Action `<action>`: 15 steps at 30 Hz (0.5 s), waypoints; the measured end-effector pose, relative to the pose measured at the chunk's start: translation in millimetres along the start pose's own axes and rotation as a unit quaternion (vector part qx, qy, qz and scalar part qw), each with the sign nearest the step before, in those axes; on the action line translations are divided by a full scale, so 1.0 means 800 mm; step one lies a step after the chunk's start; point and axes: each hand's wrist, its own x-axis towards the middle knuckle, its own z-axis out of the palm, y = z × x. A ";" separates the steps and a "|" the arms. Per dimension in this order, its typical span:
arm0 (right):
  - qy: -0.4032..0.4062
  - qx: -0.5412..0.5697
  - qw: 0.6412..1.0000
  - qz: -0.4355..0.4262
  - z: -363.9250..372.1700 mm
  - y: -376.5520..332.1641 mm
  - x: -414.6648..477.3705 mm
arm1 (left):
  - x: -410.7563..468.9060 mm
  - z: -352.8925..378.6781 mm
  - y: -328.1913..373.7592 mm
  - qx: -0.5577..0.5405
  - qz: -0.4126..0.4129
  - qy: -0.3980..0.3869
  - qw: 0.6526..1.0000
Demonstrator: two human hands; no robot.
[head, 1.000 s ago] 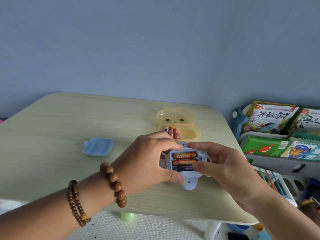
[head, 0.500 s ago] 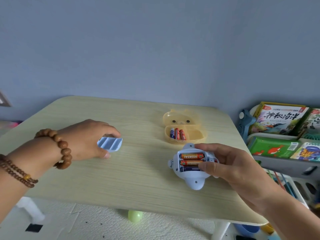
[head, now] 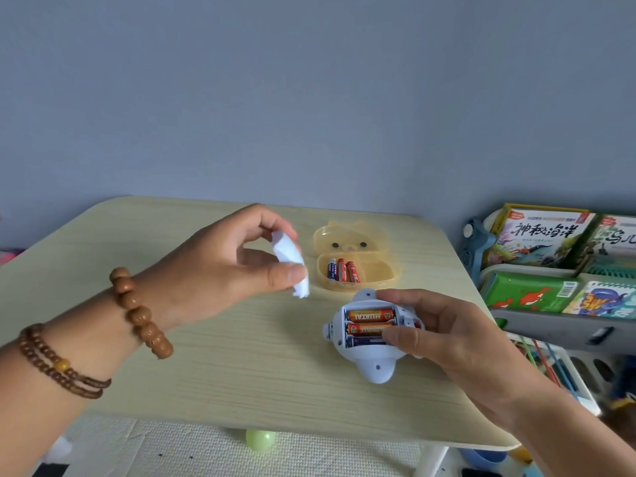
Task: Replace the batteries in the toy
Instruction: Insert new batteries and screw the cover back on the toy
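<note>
A pale blue toy (head: 373,364) lies belly-up on the wooden table (head: 241,373), its open compartment holding three batteries (head: 370,315). My right hand (head: 444,335) grips the toy from the right, thumb over the lower batteries. My left hand (head: 220,270) is raised above the table to the left of the toy and pinches the light blue battery cover (head: 290,261) between thumb and fingers, tilted on edge. Behind the toy an open yellow bear-shaped case (head: 371,270) holds three more batteries (head: 342,270).
A shelf unit with children's books (head: 540,235) stands right of the table. A green ball (head: 260,439) lies on the white mat under the table's near edge. A blue wall rises just behind the table.
My left hand left the toy, picked the battery cover up from the left of the table and carried it up and right toward the toy. My right hand kept holding the toy.
</note>
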 end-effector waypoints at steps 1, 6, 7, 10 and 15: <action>0.000 -0.001 1.000 0.000 0.000 0.000 0.000 | 0.001 0.005 -0.001 -0.074 0.002 0.000 0.997; 0.003 0.004 1.000 -0.001 0.000 0.000 0.000 | 0.009 0.035 0.007 -0.293 -0.020 0.000 0.956; 0.004 0.005 1.000 -0.002 0.000 0.000 0.000 | 0.010 0.040 0.009 -0.319 -0.033 0.001 0.947; 0.007 0.004 1.000 -0.005 0.001 0.000 0.000 | 0.010 0.053 0.013 -0.333 -0.052 -0.025 0.941; 0.002 -0.001 1.000 -0.004 -0.001 0.001 0.000 | 0.010 0.072 0.022 -0.205 -0.094 0.045 0.973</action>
